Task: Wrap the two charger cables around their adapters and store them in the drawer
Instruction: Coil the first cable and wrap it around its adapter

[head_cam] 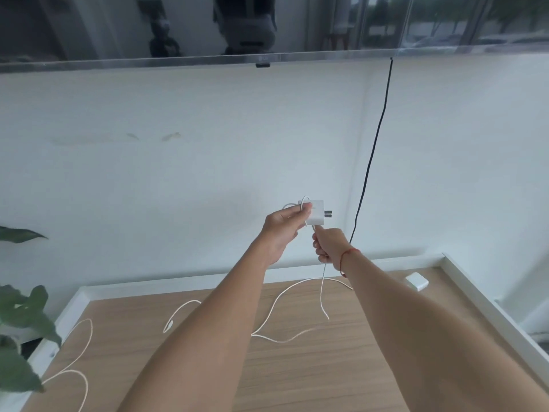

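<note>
Tabletop (297, 367): pale wood with a raised white rim, nearest the camera, reaching away toward the wall.
Loose cable on the table (276, 304): thin, white, lying in slack curves across the wood; more white cable loops at the near left corner (whether one cord or a separate one, cannot tell).
Second adapter (416, 281): small white block lying flat by the far right rim, well apart from both hands, unwrapped.
Right hand (328, 243): closed around the white cable just below the raised adapter, with the free length hanging down from the fist toward the table.
Left hand (282, 226): fingers pinched shut on the side of the first adapter, pinning a small loop of cable against it.
First adapter (315, 212): white, square, held up in the air above the far edge of the table, two metal prongs pointing right; only a turn or so of cable lies over it.
Step in hand: winding the first cable round its adapter, judged to be at an early stage.
Next move calls for: steady hold by the left, right hand carrying the slack round the body in snug turns clear of the prongs, feeding cable up from the table.
Drawer: not in view.
Wall (178, 144): plain white, farthest back, with a black cord (375, 144) hanging down from a screen above.
</note>
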A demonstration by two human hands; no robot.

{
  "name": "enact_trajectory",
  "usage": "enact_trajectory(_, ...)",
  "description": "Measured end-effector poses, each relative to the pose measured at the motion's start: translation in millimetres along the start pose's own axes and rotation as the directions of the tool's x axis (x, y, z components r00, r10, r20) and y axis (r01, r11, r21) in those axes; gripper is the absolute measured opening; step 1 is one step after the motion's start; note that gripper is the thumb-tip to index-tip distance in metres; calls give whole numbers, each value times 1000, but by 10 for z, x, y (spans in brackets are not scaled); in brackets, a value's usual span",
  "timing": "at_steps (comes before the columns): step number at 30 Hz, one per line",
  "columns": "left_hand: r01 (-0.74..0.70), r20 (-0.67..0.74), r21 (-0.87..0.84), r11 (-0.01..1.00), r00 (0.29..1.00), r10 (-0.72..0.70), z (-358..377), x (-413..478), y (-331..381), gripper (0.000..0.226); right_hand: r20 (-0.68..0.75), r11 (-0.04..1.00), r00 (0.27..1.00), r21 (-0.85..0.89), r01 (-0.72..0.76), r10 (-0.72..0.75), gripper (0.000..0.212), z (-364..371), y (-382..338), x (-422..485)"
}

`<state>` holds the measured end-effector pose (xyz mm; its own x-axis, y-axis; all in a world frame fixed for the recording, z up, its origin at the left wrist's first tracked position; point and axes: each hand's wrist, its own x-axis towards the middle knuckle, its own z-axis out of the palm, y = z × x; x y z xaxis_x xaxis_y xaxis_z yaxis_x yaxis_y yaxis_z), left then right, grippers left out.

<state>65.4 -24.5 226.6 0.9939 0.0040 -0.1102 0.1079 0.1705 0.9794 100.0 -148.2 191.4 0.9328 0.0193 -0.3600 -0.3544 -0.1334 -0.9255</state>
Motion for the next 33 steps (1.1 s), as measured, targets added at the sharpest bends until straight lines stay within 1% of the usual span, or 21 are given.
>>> enact_trajectory(3,55,13,31,998,998,-56,-15,-19,-46,32,-4,999,999,-9,-49,49,34,60,-21,-16)
enact_trajectory(4,58,2,27,998,998,-58,-11,-14,-55,30,10,997,998,-54,-56,56,34,67,-31,-22)
enact_trajectory(6,34,-39,5,999,999,-34,-11,-4,-99,26,88,979,994,-197,-46,65,35,82,-47,-44)
enact_trajectory(8,2,-73,-41,999,997,-5,-47,11,-175,29,174,951,981,-308,-29,86,34,90,-65,-79)
enact_trajectory(9,4,-64,-57,998,998,-8,-83,14,-214,33,202,938,974,-347,-24,100,33,85,-70,-96)
enact_trajectory(11,30,-2,-56,998,1000,-30,-154,7,-271,39,238,917,963,-398,-23,128,28,62,-67,-137)
enact_trajectory(13,37,53,-57,998,998,-34,-180,5,-295,38,269,916,953,-402,-18,137,25,49,-37,-163)
enact_trajectory(14,27,43,-62,998,999,-24,-173,13,-303,36,276,922,952,-387,-19,135,25,49,-18,-162)
enact_trajectory(15,5,7,-59,998,1000,-5,-154,16,-305,34,279,930,951,-368,-25,135,26,48,-8,-165)
enact_trajectory(17,-41,-118,-25,999,992,38,-127,40,-329,25,309,937,942,-349,-18,133,25,30,-33,-187)
enact_trajectory(18,-61,-172,-2,998,983,59,-129,50,-337,20,332,932,935,-363,3,126,25,8,-75,-201)
enact_trajectory(20,-83,-220,44,996,971,91,-143,41,-345,10,366,901,924,-429,64,108,28,-65,-223,-239)
enact_trajectory(24,-133,-224,94,987,963,151,-152,31,-306,6,425,856,898,-501,125,117,33,-237,-644,-334)
enact_trajectory(29,-198,-213,102,975,953,216,-40,56,-100,10,461,846,885,-495,199,62,40,-345,-1086,-423)
enact_trajectory(31,-220,-209,100,970,949,236,-35,78,-47,10,452,835,892,-494,244,6,40,-357,-1224,-454)
enact_trajectory(33,-217,-205,103,971,950,235,-64,97,-52,8,413,836,905,-458,303,-102,38,-362,-1373,-493)
